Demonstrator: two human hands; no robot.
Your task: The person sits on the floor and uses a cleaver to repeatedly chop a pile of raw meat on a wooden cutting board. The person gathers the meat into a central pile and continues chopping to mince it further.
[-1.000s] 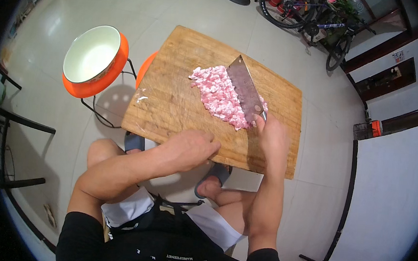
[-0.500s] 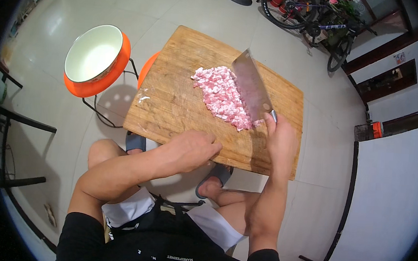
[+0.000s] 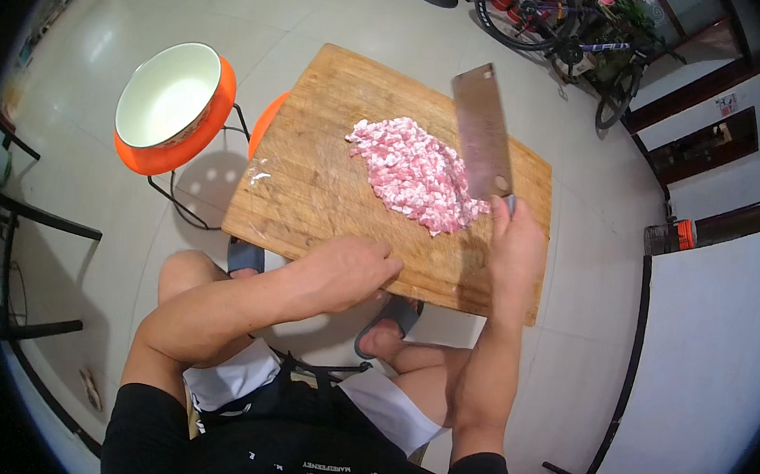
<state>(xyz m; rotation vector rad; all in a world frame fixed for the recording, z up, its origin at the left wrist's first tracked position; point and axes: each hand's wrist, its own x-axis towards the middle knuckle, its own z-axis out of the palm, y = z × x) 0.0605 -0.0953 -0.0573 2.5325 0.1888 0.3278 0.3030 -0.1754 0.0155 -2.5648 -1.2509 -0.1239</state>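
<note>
A wooden cutting board (image 3: 316, 144) carries a heap of chopped pink-and-white meat (image 3: 415, 173) at its middle. In my right hand (image 3: 517, 251) is the handle of a cleaver (image 3: 484, 134); the fingers are closed round it. Its broad blade is raised and tilted just right of the meat, pointing away from me. My left hand (image 3: 351, 268) lies over the board's near edge with its fingers curled against the wood, gripping the edge. Part of those fingers is hidden.
Left of the board, a white enamel bowl (image 3: 168, 97) sits on an orange stool (image 3: 147, 161) with black legs. A second orange seat (image 3: 267, 126) shows partly beneath the board. Bicycles (image 3: 578, 48) stand at the far right. A white panel (image 3: 705, 374) is at the right.
My right hand has lifted the cleaver up and to the right, away from the meat. The heap's right side looks slightly more spread. My left hand stays in place.
</note>
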